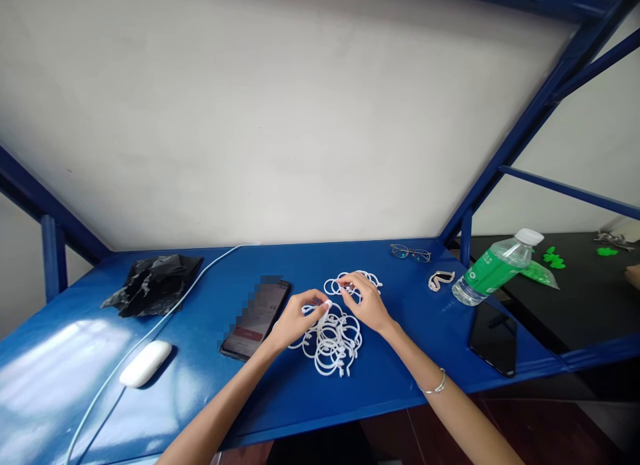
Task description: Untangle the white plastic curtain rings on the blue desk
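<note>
Thin white plastic-looking rings [333, 341] heaped on a glossy blue tabletop [420, 348]

The rings lie in a tangled pile near the table's front middle, overlapping one another, slender and round, with small knobbed ends showing along the near edge. A smaller cluster of matching white rings [374, 276] sits just behind. The bare left hand [297, 318] pinches one white piece [328, 304] between thumb and fingertips above the pile. The bare right hand [369, 303] curls over the rear cluster; whether it grips a ring, I cannot tell.

On the dark rectangular smartphone [255, 321] beside the left hand, digits ending in "44" show on a partly pixelated screen. The clear plastic bottle [493, 271] wears a green label whose white print is too small to read.
</note>
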Available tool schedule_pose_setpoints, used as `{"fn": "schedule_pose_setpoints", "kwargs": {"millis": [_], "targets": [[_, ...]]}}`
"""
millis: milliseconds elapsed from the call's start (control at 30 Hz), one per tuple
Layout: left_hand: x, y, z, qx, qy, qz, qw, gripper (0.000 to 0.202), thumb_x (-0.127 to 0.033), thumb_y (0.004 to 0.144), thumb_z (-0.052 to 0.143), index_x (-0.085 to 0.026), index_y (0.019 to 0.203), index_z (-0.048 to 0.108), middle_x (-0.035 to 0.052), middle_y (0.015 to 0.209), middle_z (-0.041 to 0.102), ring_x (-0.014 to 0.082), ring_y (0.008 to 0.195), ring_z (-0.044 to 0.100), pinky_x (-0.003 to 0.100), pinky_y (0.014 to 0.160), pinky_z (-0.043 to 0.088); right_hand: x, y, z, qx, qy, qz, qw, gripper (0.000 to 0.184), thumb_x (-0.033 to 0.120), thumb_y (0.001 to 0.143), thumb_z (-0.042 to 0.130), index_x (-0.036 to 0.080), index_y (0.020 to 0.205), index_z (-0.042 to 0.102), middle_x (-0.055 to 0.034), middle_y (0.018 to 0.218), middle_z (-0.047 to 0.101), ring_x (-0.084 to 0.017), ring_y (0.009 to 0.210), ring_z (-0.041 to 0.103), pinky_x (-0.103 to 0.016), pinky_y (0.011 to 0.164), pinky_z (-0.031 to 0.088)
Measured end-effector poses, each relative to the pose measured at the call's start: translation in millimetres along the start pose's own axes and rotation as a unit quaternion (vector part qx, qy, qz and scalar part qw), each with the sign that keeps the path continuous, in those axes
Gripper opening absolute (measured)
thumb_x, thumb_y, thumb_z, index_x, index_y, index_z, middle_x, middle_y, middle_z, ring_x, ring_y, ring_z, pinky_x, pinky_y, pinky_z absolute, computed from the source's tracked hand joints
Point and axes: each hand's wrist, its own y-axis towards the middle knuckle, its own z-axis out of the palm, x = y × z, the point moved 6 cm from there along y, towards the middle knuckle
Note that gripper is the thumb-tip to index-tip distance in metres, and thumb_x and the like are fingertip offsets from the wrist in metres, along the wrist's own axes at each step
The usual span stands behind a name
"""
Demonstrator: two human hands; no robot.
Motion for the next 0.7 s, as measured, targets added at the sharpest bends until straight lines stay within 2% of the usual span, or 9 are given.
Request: {"fn": "schedule_pose_setpoints", "kwargs": {"millis": [133,300,400,600,700], "targets": [[6.9,1.3,0.3,0.003,-0.103,-0.039,0.994,0.033,-0.047,0.086,0.05,-0.016,0.085,0.062,0.0033,0.078,0.063,0.0165,0.074,0.058,0.027,0.071,0.045,14.9,-2.8,5.7,0.038,0.031,-0.049,0.998,0.02,0.022,0.089,0.051,0.023,0.108,0.058,-0.0067,0.1,0.064,-0.02,0.094,0.058,-0.034,0.08,0.048],[6.8,1.7,4.8,0.005,-0.125,-0.049,0.991,0.032,-0.047,0.081,0.055,-0.015,0.08,0.062,0.0006,0.069,0.06,0.0141,0.067,0.054,0.025,0.066,0.041,15.4,-5.0,14.8,0.084,0.052,-0.037,0.994,0.021,0.032,0.091,0.053,0.024,0.108,0.061,-0.0057,0.092,0.061,-0.019,0.086,0.057,-0.034,0.078,0.048],[6.6,2.2,7.6,0.012,-0.141,-0.055,0.988,0.034,-0.048,0.08,0.056,-0.014,0.079,0.063,0.0008,0.067,0.06,0.0139,0.066,0.053,0.025,0.065,0.041,14.6,-5.4,15.9,0.084,0.069,-0.035,0.993,0.018,0.033,0.091,0.053,0.024,0.102,0.063,-0.0052,0.089,0.06,-0.019,0.084,0.057,-0.032,0.075,0.048],[6.9,3.4,9.2,0.018,-0.178,-0.059,0.982,0.037,-0.046,0.083,0.054,-0.013,0.079,0.069,0.0029,0.069,0.062,0.0158,0.071,0.055,0.027,0.073,0.043,12.0,-4.5,16.7,0.077,0.087,-0.007,0.993,0.012,0.031,0.091,0.054,0.021,0.092,0.062,-0.0037,0.085,0.058,-0.017,0.079,0.056,-0.029,0.07,0.047],[8.6,2.7,11.5,0.026,-0.222,-0.071,0.972,0.038,-0.046,0.084,0.054,-0.012,0.087,0.071,0.0036,0.072,0.064,0.0159,0.072,0.056,0.028,0.076,0.045,11.1,-2.1,13.2,0.054,0.077,0.006,0.996,0.012,0.03,0.091,0.053,0.021,0.088,0.061,-0.0037,0.084,0.058,-0.017,0.079,0.056,-0.029,0.07,0.047]]}}
